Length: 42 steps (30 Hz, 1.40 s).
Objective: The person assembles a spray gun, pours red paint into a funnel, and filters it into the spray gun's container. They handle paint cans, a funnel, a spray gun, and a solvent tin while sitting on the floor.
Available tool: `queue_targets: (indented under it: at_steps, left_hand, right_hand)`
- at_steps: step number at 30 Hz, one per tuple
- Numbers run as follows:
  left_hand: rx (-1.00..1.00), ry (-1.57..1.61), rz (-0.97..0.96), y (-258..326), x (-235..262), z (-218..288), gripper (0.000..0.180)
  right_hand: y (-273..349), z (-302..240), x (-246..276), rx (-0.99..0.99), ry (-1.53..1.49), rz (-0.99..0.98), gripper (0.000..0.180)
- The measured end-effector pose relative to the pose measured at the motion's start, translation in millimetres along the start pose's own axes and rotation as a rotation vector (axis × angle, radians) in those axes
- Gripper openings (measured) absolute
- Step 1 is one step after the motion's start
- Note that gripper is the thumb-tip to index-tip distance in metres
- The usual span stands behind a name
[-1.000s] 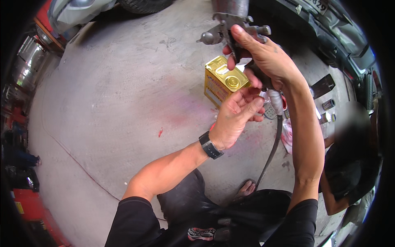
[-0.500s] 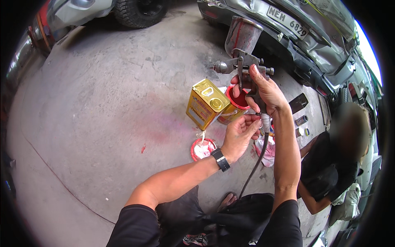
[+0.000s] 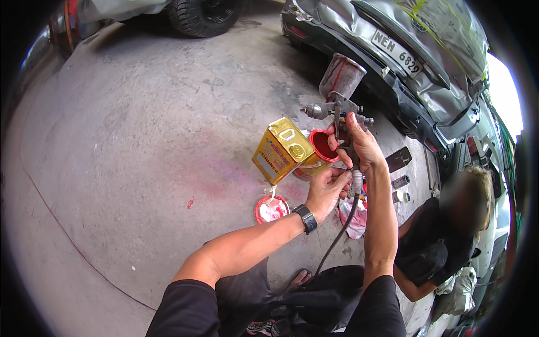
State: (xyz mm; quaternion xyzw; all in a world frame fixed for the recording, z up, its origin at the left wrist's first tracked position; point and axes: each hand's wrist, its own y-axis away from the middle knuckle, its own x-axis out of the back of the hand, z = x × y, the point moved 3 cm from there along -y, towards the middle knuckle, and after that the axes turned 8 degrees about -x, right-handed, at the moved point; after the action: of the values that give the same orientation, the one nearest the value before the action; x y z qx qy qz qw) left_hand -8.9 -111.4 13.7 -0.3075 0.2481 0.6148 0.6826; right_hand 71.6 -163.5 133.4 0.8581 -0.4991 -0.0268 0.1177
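A paint spray gun (image 3: 343, 145) with a paint-stained metal cup (image 3: 342, 77) on top is held up by its handle in my right hand (image 3: 365, 147), the nozzle pointing left. My left hand (image 3: 325, 192) pinches at the bottom of the handle, beside the white-wrapped hose joint (image 3: 357, 181); the exact part between its fingertips is hidden. From that joint a dark air hose (image 3: 340, 236) runs down toward my legs. Below the gun, a gold rectangular thinner can (image 3: 283, 150) stands against an open tin of red paint (image 3: 321, 147), partly covered by my right fingers.
A red-rimmed lid (image 3: 272, 210) and a stained cloth (image 3: 353, 219) lie on the concrete floor. Small cans (image 3: 401, 181) stand right, near a crouching person (image 3: 435, 241). A plastic-covered car (image 3: 387, 42) is at the upper right, a tyre (image 3: 205, 17) at the top. A thin line (image 3: 73, 241) crosses the floor left.
The spray gun and my right hand have come slightly lower in the view. My left hand remains pinching at the handle's base. The whole view has shifted a little.
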Motion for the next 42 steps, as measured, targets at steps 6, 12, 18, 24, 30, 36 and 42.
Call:
queue_targets:
  at_steps: [6,12,18,24,30,36,42]
  left_hand:
    - [0.023,-0.039,0.028,-0.4,7.0,-0.6,0.025]
    - [0.056,-0.004,-0.052,3.7,-7.4,-3.3,0.021]
    - [0.004,-0.072,-0.037,4.8,-10.5,-15.8,0.017]
    - [-0.018,-0.142,-0.073,5.2,-10.6,-27.3,0.013]
    - [-0.047,-0.202,-0.061,7.5,-7.1,-24.8,0.015]
    - [-0.029,-0.232,-0.069,10.0,8.1,-13.1,0.021]
    - [-0.246,-0.891,-0.42,38.6,9.1,54.3,0.027]
  right_hand:
    - [0.1,3.2,-9.1,-0.002,-0.028,0.037,0.064]
    - [16.4,5.7,5.5,0.048,0.123,0.09,0.07]
    - [34.0,12.1,6.3,0.045,0.168,0.121,0.059]
    - [42.8,17.4,4.4,0.066,0.187,0.183,0.057]
    - [40.4,25.1,14.2,0.039,0.202,0.146,0.055]
    - [32.0,21.4,-1.1,0.045,0.255,0.123,0.06]
    - [26.7,35.5,-6.3,-0.008,0.233,0.059,0.068]
